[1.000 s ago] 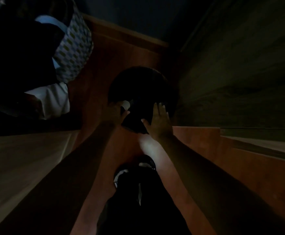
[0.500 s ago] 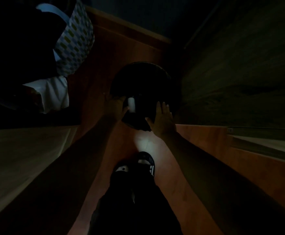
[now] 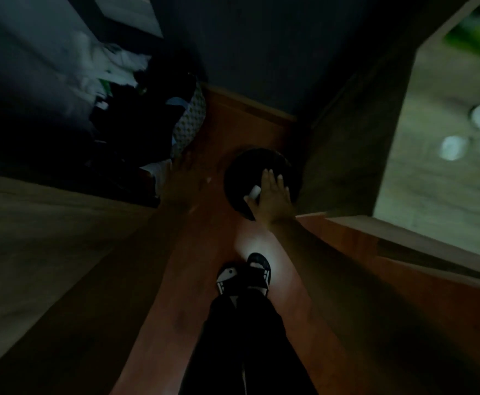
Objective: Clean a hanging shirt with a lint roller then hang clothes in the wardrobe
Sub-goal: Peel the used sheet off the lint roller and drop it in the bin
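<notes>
The reddish wooden floor (image 3: 250, 124) is running between a pale bed surface (image 3: 33, 252) on the person's left and a wooden wardrobe panel (image 3: 347, 138) on the right. A patterned laundry basket (image 3: 194, 115) is sitting by the far wall, heaped with dark and white clothes (image 3: 113, 69). A round black bin (image 3: 250, 169) is standing on the floor beside the wardrobe. The right hand (image 3: 271, 196) is reaching over it with fingers straight and close together, a small white cylinder (image 3: 254, 191), perhaps the lint roller, lying against the thumb side; whether it is gripped I cannot tell. The left hand (image 3: 180, 173) is stretching toward the basket, blurred, fingers apparently loose and holding nothing. Black-and-white slippers (image 3: 244, 276) are showing below.
</notes>
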Available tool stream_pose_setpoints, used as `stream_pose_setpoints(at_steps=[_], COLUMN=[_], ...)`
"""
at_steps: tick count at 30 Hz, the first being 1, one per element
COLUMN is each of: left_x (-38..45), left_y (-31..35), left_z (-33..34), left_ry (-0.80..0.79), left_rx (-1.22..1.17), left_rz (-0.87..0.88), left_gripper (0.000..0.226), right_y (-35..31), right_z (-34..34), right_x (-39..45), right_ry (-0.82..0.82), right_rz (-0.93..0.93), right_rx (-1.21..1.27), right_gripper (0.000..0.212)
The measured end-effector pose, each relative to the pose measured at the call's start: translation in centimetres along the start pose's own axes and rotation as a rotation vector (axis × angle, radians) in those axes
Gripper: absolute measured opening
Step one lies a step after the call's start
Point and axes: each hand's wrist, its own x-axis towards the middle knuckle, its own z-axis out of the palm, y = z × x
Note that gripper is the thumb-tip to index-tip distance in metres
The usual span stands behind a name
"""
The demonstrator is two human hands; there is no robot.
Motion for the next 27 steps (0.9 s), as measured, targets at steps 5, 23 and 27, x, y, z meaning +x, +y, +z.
stream_pose_setpoints(at_steps=[5,23,27], left_x=[-4.4,-7.9,-7.2], left_y=[3.1,32.0,38.8], left_z=[-11.5,-18.6,-16.0], left_ry=[0.198,0.375,0.353], left_rx=[0.106,-0.017,0.009], left_rz=[0.035,0.203,0.197], left_gripper=[0.057,0.066,0.067], right_y=[-5.7,11.7,20.2], right_z=[-10.5,-34.6,-38.2], right_x=[-6.3,-16.5,-17.4], right_ry=[0.148,0.569,0.598], right_rz=[-0.116,-0.116,-0.099], right_rx=[0.106,0.102,0.003], right_gripper=[0.084,0.083,0.080])
